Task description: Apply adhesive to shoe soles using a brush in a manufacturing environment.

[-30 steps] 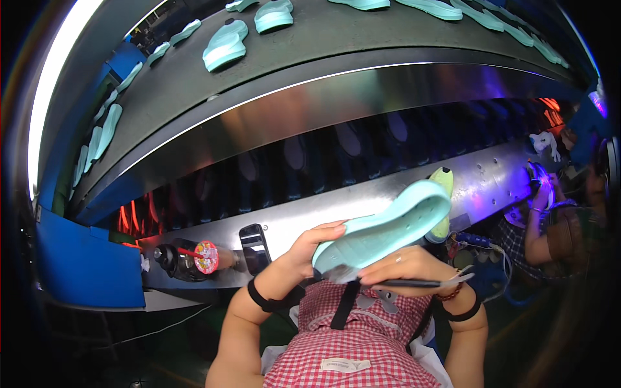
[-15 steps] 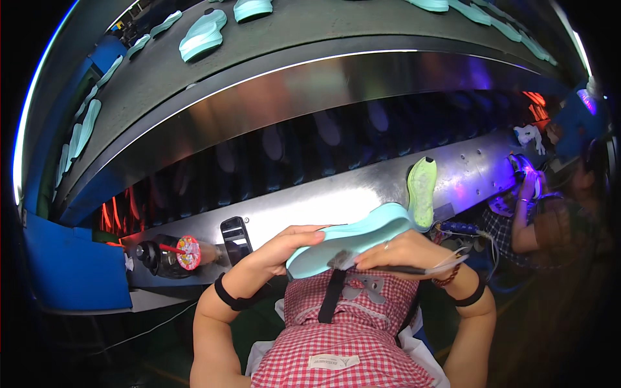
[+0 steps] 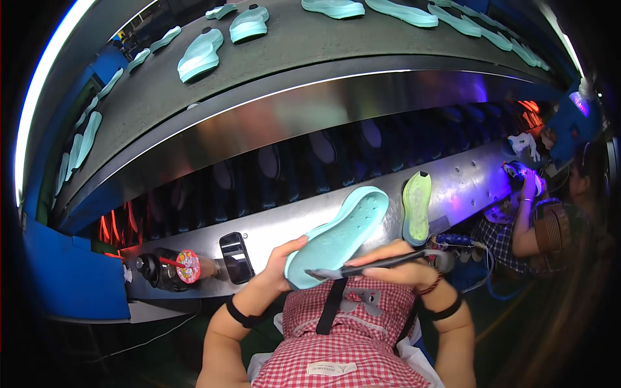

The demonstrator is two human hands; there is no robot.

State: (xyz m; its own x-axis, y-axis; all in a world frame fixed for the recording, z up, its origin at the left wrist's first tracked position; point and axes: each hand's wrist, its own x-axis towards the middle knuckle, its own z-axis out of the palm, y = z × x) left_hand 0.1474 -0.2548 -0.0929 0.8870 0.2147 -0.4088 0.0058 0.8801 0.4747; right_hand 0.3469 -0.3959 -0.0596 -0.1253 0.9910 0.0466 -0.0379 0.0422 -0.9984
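My left hand [image 3: 278, 264] is closed around one end of a turquoise shoe sole [image 3: 339, 233], thumb along its rim. The sole is tilted up in front of my apron, its hollow inner face toward me and small holes showing at the far end. In my right hand [image 3: 406, 270] is a brush with a black handle [image 3: 381, 262], gripped between thumb and fingers. The dark brush tip is over the inner face at the end near my left hand, seemingly touching it. Just beyond my right hand, a yellow-green sole [image 3: 417, 205] lies on the metal ledge [image 3: 272, 224].
A phone [image 3: 237, 257], a lidded cup [image 3: 188, 266] and a dark bottle [image 3: 152, 266] stand on the ledge at left. Behind it is a dark opening with soles and a red glow. Turquoise soles lie on the conveyor belt [image 3: 278, 55]. A co-worker [image 3: 527, 226] handles a shoe under purple light at right.
The sole has turned so its inner face shows more, its far end swinging up and away. My right hand has come off the sole's edge, and the brush has shifted toward the left-hand end.
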